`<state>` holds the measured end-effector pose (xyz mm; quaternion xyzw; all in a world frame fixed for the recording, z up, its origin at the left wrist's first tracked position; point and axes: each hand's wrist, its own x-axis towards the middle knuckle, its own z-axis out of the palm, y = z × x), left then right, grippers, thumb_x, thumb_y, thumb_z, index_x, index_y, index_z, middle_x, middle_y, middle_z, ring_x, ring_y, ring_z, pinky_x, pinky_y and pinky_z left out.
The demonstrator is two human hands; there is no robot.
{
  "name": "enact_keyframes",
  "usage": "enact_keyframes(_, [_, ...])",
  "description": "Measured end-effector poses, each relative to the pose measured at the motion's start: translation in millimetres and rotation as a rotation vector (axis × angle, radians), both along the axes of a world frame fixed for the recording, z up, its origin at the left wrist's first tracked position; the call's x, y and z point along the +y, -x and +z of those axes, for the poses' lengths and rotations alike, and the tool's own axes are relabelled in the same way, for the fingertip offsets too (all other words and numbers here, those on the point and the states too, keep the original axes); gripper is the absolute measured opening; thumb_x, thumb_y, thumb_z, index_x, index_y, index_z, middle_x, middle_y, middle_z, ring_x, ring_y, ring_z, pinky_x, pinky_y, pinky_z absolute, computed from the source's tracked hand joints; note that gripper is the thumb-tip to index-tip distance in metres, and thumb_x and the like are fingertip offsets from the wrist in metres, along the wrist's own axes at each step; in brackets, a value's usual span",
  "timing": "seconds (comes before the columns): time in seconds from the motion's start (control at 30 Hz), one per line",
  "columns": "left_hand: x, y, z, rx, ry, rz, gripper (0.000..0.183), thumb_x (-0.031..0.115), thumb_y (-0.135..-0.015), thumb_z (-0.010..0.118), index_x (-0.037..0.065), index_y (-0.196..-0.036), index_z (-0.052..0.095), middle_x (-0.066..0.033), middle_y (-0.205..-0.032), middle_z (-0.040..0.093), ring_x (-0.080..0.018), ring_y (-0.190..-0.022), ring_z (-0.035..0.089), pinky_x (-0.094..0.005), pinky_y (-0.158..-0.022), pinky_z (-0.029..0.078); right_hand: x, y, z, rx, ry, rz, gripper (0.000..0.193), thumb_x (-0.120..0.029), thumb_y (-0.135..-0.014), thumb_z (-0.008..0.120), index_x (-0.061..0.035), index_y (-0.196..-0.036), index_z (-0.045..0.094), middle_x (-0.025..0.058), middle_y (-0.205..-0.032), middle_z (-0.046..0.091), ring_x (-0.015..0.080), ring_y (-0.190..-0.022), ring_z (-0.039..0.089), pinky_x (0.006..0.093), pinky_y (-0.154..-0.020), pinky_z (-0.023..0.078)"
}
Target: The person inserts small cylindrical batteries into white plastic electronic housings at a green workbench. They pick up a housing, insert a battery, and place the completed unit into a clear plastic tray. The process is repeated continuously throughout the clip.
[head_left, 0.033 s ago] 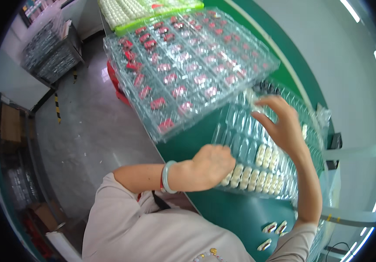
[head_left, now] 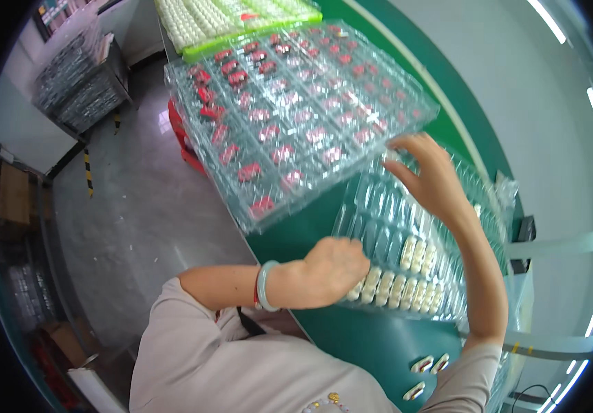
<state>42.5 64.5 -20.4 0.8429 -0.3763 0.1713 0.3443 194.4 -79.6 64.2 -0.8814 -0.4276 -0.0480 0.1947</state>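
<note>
My left hand point(head_left: 331, 272), a bracelet on its wrist, is closed at the near left corner of a clear plastic tray point(head_left: 369, 224). Its fingertips are hidden, so what they grip cannot be seen. Beside it, a row of small cream-white oblong parts point(head_left: 407, 292) fills tray pockets, with a few more parts point(head_left: 418, 255) in the row behind. My right hand point(head_left: 427, 168) reaches over the tray's far side, thumb and fingers curved apart. Its fingertips are close to the edge of a larger clear tray point(head_left: 255, 224) holding red pieces point(head_left: 249, 171); a pale spot shows near them.
Behind the large tray lies a bright green tray point(head_left: 252, 40) full of white pieces. Loose white parts with dark middles point(head_left: 414, 391) lie on the green table point(head_left: 351, 344) near my right forearm. Stacked clear trays point(head_left: 79, 82) stand across the floor at the left.
My right hand has moved slightly left and farther away, toward the large tray's edge. My left hand stays at the near tray's corner, lower in the picture by a little.
</note>
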Motion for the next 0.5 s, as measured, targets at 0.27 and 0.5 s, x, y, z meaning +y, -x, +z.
enact_keyframes(0.27, [-20, 3, 0, 0.375, -0.343, 0.069, 0.005, 0.011, -0.068, 0.06, 0.009, -0.069, 0.064, -0.0099, -0.08, 0.055, -0.022, -0.075, 0.058, -0.0304, -0.054, 0.05, 163, -205, -75, -0.188, 0.059, -0.173, 0.023, -0.019, -0.079, 0.064, -0.0109, -0.101, 0.067, 0.0134, -0.104, 0.06, 0.0337, -0.104, 0.052, 0.0425, -0.089, 0.043])
enact_keyframes(0.5, [-18, -6, -1, 0.537, -0.294, 0.019, 0.002, 0.006, -0.07, 0.06, 0.005, -0.071, 0.061, -0.0106, -0.079, 0.055, -0.022, -0.072, 0.06, -0.0308, -0.055, 0.051, 209, -223, -96, -0.109, 0.308, -0.117, 0.022, -0.02, -0.076, 0.067, -0.0137, -0.096, 0.069, 0.011, -0.106, 0.06, 0.0295, -0.107, 0.051, 0.0437, -0.086, 0.043])
